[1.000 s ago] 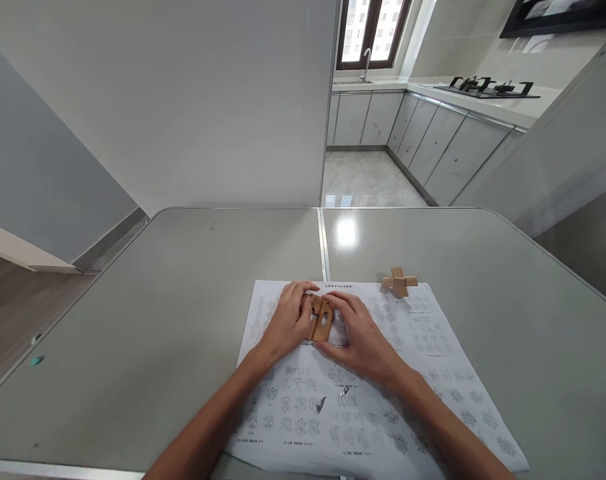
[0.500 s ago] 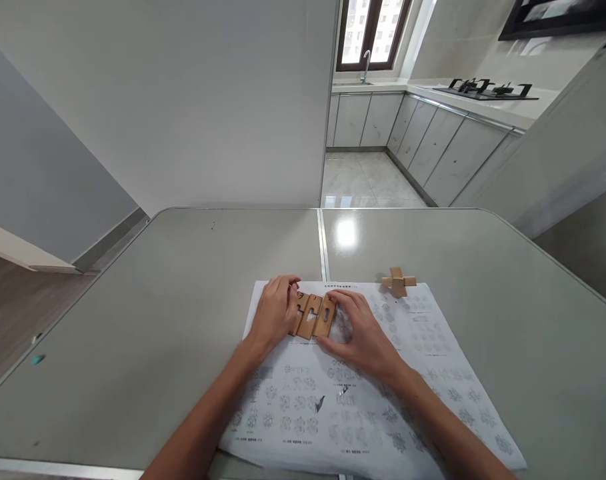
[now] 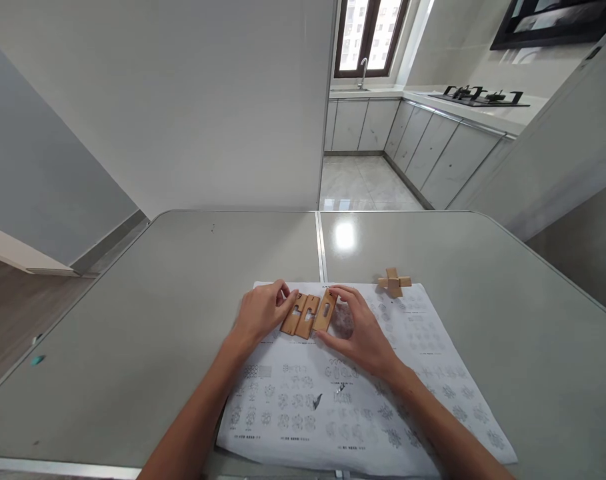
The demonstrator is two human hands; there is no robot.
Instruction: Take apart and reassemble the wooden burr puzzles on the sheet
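Three flat wooden puzzle pieces lie side by side on the printed paper sheet (image 3: 293,427). The left piece (image 3: 291,321) and middle piece (image 3: 307,319) have notched cutouts and sit close together. A closed slot runs through the right piece (image 3: 324,312), which looks slightly raised or tilted. My right hand (image 3: 365,337) grips this piece between the thumb at its near end and fingertips at its far end. With curled fingers, my left hand (image 3: 260,312) has its thumb and fingertips at the upper corner of the left piece. Dark marks show on the pieces' far ends.
A cross-shaped wooden block puzzle (image 3: 394,283) stands near the sheet's far right corner. Near the left edge of the grey table (image 3: 133,347) is a small teal object (image 3: 37,360). A metal seam (image 3: 321,247) runs along the tabletop. A kitchen with a stove (image 3: 477,97) lies beyond.
My left hand has drawn back to the left, uncovering the left piece. The right piece has tilted or lifted a little in my right hand and stands slightly apart from the middle one.
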